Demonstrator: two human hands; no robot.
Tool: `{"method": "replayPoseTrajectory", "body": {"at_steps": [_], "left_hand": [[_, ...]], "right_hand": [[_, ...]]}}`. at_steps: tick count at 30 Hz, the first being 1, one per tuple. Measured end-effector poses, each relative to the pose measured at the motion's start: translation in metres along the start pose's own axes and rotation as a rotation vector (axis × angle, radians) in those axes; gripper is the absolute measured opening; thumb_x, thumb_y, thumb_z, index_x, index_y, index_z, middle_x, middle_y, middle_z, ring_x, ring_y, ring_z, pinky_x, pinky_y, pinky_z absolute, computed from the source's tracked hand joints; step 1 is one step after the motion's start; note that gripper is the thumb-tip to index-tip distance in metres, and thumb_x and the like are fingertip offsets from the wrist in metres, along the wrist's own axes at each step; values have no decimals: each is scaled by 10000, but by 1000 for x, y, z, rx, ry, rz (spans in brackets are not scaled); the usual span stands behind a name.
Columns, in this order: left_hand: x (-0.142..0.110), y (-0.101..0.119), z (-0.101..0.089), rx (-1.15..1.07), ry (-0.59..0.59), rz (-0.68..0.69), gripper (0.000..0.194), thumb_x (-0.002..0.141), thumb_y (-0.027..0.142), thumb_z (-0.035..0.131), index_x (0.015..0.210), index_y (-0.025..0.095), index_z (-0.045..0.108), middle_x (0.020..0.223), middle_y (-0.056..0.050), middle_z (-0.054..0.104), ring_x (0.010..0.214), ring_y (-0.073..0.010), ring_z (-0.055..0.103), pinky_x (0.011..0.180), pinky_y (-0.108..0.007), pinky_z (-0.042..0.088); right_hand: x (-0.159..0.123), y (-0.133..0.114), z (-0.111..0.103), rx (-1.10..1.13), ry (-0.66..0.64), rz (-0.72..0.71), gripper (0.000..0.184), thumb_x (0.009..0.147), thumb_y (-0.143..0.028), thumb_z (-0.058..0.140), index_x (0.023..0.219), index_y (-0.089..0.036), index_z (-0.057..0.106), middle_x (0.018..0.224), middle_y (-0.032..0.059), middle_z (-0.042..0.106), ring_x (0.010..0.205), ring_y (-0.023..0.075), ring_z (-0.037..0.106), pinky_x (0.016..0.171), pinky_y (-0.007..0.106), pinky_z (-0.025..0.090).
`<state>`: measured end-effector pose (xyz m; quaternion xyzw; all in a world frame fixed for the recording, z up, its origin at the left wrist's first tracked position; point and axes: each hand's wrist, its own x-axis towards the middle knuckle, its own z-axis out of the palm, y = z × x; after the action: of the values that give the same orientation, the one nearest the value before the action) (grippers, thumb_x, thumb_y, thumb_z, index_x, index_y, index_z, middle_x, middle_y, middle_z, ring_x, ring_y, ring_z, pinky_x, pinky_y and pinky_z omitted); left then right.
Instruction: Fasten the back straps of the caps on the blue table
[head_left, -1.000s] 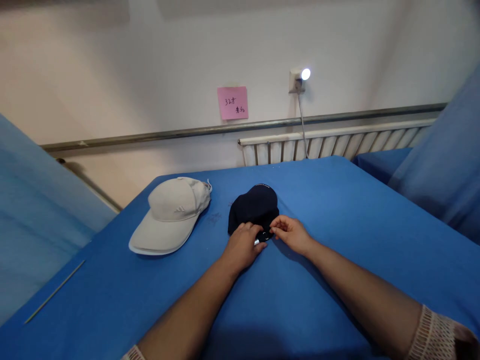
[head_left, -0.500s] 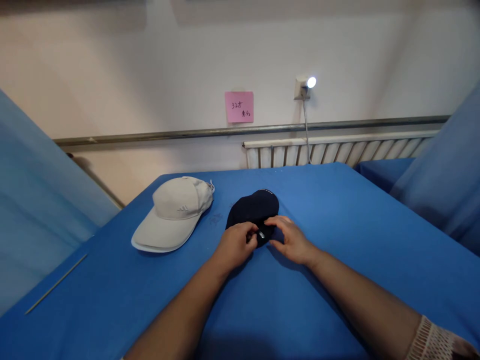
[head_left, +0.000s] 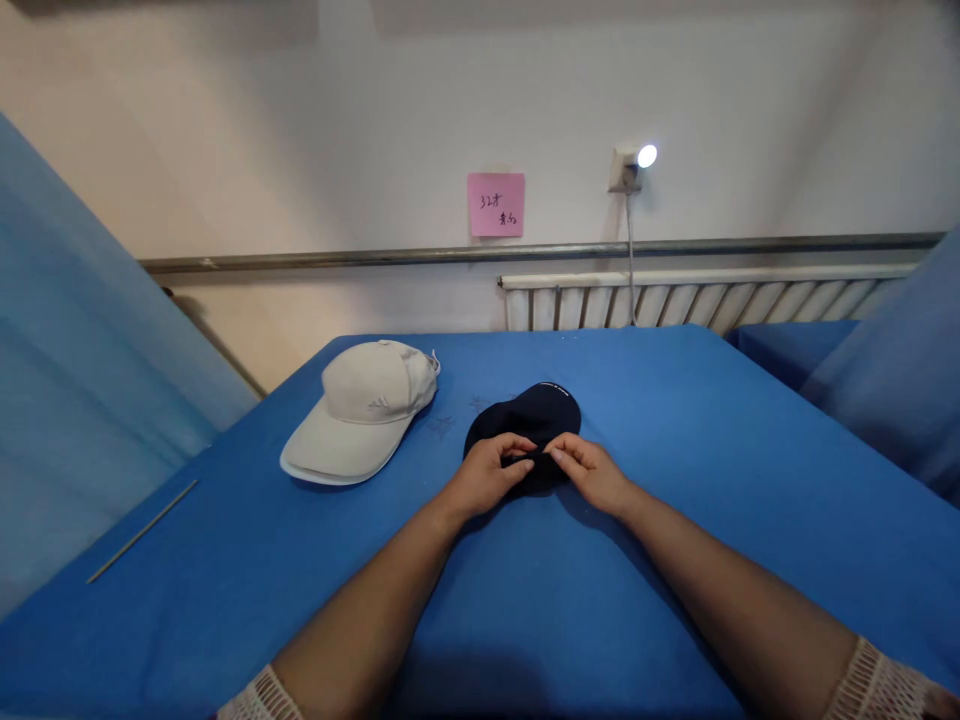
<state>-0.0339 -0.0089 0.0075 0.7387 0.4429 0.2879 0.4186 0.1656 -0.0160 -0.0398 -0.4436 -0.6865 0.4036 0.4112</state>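
Observation:
A dark navy or black cap [head_left: 517,415] lies on the blue-covered table, its strap side toward me and small white lettering on its far edge. My left hand [head_left: 491,475] is at the cap's near left, thumb and fingers closed on its strap. From the right, my right hand [head_left: 589,470] pinches the same strap near its middle, fingertips almost meeting the left ones. The buckle area is hidden by my fingers. To the left sits a light beige cap [head_left: 371,395], brim toward me, apart from both hands.
A thin stick [head_left: 142,532] lies near the table's left edge. Blue curtains [head_left: 82,360] hang at both sides. Behind the table are a metal rail [head_left: 390,256], a white radiator [head_left: 585,305], a pink note [head_left: 496,205] and a socket with a lit plug-in light [head_left: 646,156].
My right fingertips have closed together on the dark cap's strap, where they were apart. The small shiny buckle is now covered. The whole view has shifted slightly.

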Motion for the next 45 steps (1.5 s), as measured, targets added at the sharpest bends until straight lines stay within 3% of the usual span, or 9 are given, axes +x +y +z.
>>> {"method": "replayPoseTrajectory", "body": {"at_steps": [4, 9, 16, 25, 31, 36, 41, 45], "left_hand": [[3, -3, 2, -157, 34, -105, 254, 785, 293, 629, 985, 142, 676, 912, -63, 690, 784, -158, 616, 707, -282, 489], [5, -4, 2, -346, 63, -209, 264, 760, 334, 657, 921, 126, 676, 780, -39, 644, 640, -113, 552, 581, -234, 428], [5, -9, 4, -356, 78, -179, 260, 757, 341, 657, 911, 132, 677, 734, -14, 613, 593, -95, 518, 544, -221, 387], [6, -13, 7, -254, 62, -136, 253, 787, 331, 628, 938, 132, 672, 756, -28, 640, 611, -108, 545, 559, -234, 415], [-1, 0, 6, -16, -15, 26, 338, 720, 317, 721, 1021, 172, 671, 1003, -53, 688, 914, -185, 615, 800, -287, 471], [-7, 5, 8, 176, -15, 89, 247, 768, 315, 671, 984, 198, 686, 928, -24, 685, 863, -179, 620, 761, -274, 466], [-7, 3, 9, 192, 21, 147, 223, 798, 313, 637, 977, 201, 711, 994, -43, 680, 922, -183, 622, 808, -272, 463], [-5, 0, 7, 171, 23, 117, 204, 843, 298, 570, 940, 198, 719, 944, -35, 694, 860, -165, 630, 769, -263, 460]], "right_hand": [[-2, 1, -1, 176, -27, 32, 176, 872, -332, 533, 983, -203, 579, 871, 15, 618, 821, 159, 595, 754, 299, 486], [-6, -2, 5, 100, 28, -53, 296, 744, -222, 657, 1015, -231, 538, 1001, 32, 620, 951, 179, 600, 870, 343, 481], [-5, 1, 6, 84, 78, -23, 177, 768, -237, 628, 943, -218, 606, 912, 21, 661, 854, 168, 630, 808, 323, 499], [-6, 3, 1, 14, 53, -28, 124, 816, -289, 593, 873, -210, 670, 846, 18, 670, 797, 160, 612, 754, 295, 478], [-5, 5, 2, 29, 14, 12, 130, 810, -313, 608, 818, -194, 658, 774, 4, 653, 733, 148, 587, 697, 273, 457], [-5, 5, 0, 104, -44, 28, 135, 800, -323, 631, 795, -190, 650, 764, 0, 645, 711, 137, 571, 691, 265, 450], [-4, 2, -1, 149, -71, 24, 156, 811, -340, 631, 815, -186, 654, 756, -6, 624, 703, 130, 546, 686, 260, 434], [-4, 0, 1, 115, -72, 38, 199, 841, -373, 593, 781, -186, 632, 717, -15, 589, 671, 123, 518, 653, 253, 415]]}}
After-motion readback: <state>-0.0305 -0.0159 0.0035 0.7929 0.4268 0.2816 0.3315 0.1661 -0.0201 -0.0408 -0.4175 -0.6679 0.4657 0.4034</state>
